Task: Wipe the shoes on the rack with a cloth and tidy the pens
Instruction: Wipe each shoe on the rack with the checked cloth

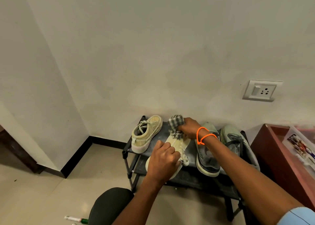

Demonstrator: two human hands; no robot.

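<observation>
Our left hand curls its fingers around the heel part of the pale shoe and holds it on the top shelf of the rack, while our right hand grips the bunched checked cloth against the toe, just beyond the left hand. We should keep the shoe steady and rub in short strokes toward ourselves. The grey shoes under our right forearm come after, and one pen lies on the floor near our left elbow.

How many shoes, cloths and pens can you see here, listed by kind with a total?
Shoes: 4, a beige shoe on the rack, a beige shoe being wiped, and two grey-green shoes
Cloths: 1, the checked cloth
Pens: 1, the pen on the floor
Total: 6
</observation>
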